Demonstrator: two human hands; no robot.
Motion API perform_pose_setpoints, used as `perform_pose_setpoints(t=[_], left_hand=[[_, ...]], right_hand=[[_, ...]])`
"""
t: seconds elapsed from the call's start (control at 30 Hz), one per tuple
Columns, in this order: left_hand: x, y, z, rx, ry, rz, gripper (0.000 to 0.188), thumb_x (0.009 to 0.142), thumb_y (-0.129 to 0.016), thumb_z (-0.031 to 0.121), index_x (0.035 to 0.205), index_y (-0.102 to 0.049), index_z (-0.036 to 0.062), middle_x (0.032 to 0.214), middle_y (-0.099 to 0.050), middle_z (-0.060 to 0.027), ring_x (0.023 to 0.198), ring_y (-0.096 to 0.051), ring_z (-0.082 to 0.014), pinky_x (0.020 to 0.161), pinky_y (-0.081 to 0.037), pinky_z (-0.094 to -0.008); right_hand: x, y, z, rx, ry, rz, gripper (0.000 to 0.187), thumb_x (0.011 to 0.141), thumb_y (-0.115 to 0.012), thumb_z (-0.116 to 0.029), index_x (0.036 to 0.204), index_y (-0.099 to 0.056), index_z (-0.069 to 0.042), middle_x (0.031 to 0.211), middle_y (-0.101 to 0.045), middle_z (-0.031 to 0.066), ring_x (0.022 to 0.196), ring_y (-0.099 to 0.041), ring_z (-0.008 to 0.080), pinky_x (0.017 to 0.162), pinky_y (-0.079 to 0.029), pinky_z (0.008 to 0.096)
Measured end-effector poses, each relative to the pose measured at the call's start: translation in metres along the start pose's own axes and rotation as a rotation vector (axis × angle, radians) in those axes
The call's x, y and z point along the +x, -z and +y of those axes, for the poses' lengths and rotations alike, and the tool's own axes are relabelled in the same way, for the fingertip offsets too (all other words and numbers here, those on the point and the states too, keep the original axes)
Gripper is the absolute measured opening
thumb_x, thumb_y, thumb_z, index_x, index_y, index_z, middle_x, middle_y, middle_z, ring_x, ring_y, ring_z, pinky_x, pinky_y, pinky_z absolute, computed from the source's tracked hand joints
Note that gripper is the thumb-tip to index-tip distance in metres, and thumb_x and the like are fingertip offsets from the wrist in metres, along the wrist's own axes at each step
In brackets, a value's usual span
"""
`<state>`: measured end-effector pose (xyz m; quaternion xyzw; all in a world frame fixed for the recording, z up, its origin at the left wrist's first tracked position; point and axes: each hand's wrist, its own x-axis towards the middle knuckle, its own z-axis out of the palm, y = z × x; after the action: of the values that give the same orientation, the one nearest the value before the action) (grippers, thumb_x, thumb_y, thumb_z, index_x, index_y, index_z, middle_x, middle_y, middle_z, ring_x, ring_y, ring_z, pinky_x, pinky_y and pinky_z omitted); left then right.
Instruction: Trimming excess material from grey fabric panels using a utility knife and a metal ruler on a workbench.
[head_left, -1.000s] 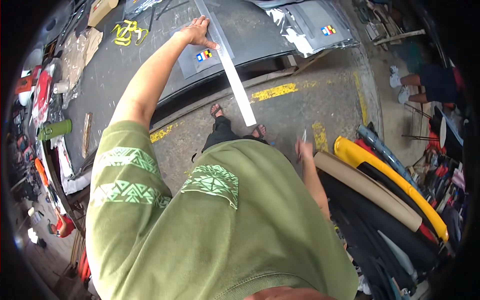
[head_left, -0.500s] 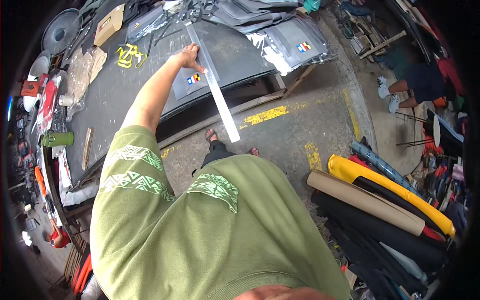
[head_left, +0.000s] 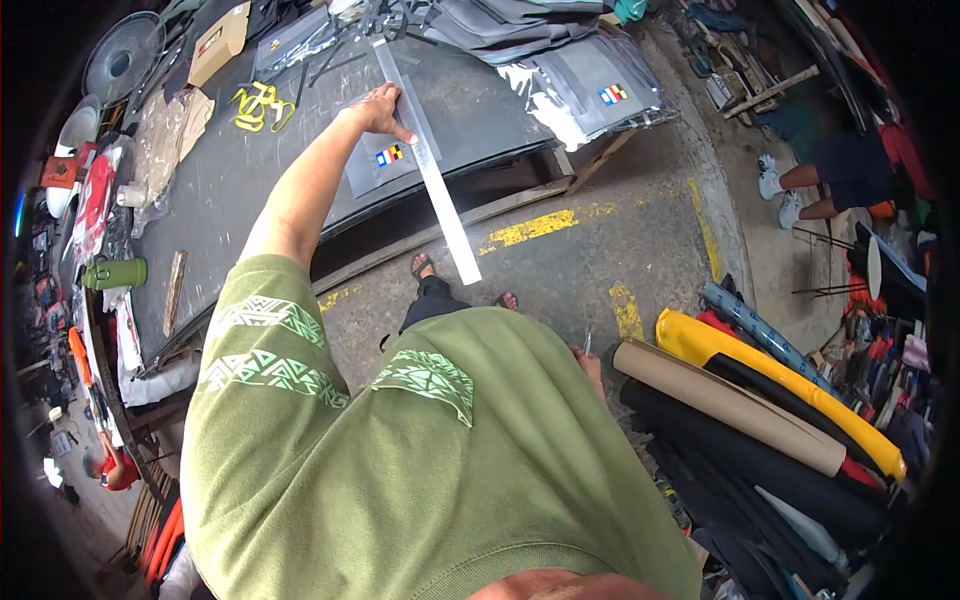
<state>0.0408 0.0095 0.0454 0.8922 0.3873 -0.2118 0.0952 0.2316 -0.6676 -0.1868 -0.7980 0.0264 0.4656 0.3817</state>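
My left hand point(head_left: 382, 110) presses on a long metal ruler point(head_left: 432, 170), fingers and thumb spread along its left edge. The ruler lies across a dark sheet on the table, its near end sticking out past the table edge. Beneath it, a grey piece point(head_left: 365, 170) carries a small multicoloured patch point(head_left: 389, 156). Low on my right side, my right hand point(head_left: 591, 370) shows partly past my shirt, closed around a thin silvery tool point(head_left: 588, 342) whose kind I cannot make out.
Yellow strips point(head_left: 262, 107) and a cardboard box point(head_left: 218, 47) lie on the table point(head_left: 260, 180). Stacked dark sheets point(head_left: 520, 30) sit at the far right. Brown point(head_left: 730, 405) and yellow point(head_left: 780, 385) rolls stand at my right. A person point(head_left: 840, 175) is beyond the walkway.
My right hand has come into view at my right side with the silvery tool. The left hand and ruler stay almost still.
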Motion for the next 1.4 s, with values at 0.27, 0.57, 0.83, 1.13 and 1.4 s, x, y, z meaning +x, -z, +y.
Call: perform_pose_setpoints(t=[0.27, 0.57, 0.83, 1.13, 1.4], left_hand=[[-0.007, -0.008, -0.005, -0.020, -0.024, 0.078, 0.143, 0.055, -0.086, 0.079, 0.159, -0.029, -0.0008, 0.168, -0.022, -0.0233, 0.155, -0.022, -0.0411, 0.126, -0.028, -0.0481], [-0.017, 0.002, 0.006, 0.056, -0.101, 0.020, 0.136, 0.069, -0.079, 0.074, 0.157, -0.022, -0.0123, 0.169, -0.013, -0.0286, 0.158, -0.015, -0.0407, 0.128, -0.025, -0.0457], [-0.026, 0.001, 0.012, 0.067, -0.109, 0.028, 0.131, 0.075, -0.073, 0.076, 0.157, -0.023, -0.0125, 0.169, -0.015, -0.0281, 0.158, -0.016, -0.0393, 0.126, -0.025, -0.0495], [-0.029, -0.005, 0.009, 0.039, -0.133, 0.139, 0.123, 0.077, -0.075, 0.070, 0.155, -0.029, -0.0128, 0.166, -0.024, -0.0284, 0.157, -0.022, -0.0380, 0.124, -0.028, -0.0515], [-0.030, -0.008, 0.009, 0.067, -0.148, 0.180, 0.122, 0.077, -0.077, 0.068, 0.153, -0.030, -0.0151, 0.164, -0.026, -0.0290, 0.156, -0.023, -0.0376, 0.124, -0.030, -0.0501]], right_hand=[[0.002, -0.029, -0.051, -0.540, 0.342, 0.118, 0.029, 0.094, -0.064, -0.019, 0.116, -0.061, 0.001, 0.099, -0.070, 0.0233, 0.090, -0.068, 0.0459, 0.083, -0.054, 0.0501], [-0.114, -0.114, -0.288, -0.265, 0.599, -0.157, 0.061, 0.108, -0.051, -0.021, 0.163, -0.026, -0.013, 0.112, -0.071, 0.0170, 0.063, -0.064, 0.0151, 0.060, -0.055, 0.0318], [-0.090, -0.269, -0.432, -0.397, 1.139, -0.121, 0.052, 0.102, -0.053, -0.005, 0.153, -0.041, -0.005, 0.139, -0.057, 0.0290, 0.127, -0.058, 0.0466, 0.105, -0.050, 0.0481], [-0.044, -0.340, -0.485, -0.606, 1.102, -0.083, 0.050, 0.099, -0.052, -0.008, 0.148, -0.046, -0.013, 0.117, -0.065, 0.0277, 0.099, -0.067, 0.0488, 0.087, -0.056, 0.0550], [-0.047, -0.339, -0.490, -0.661, 1.072, -0.109, 0.050, 0.098, -0.054, -0.008, 0.148, -0.047, -0.012, 0.117, -0.064, 0.0269, 0.097, -0.068, 0.0476, 0.086, -0.057, 0.0536]])
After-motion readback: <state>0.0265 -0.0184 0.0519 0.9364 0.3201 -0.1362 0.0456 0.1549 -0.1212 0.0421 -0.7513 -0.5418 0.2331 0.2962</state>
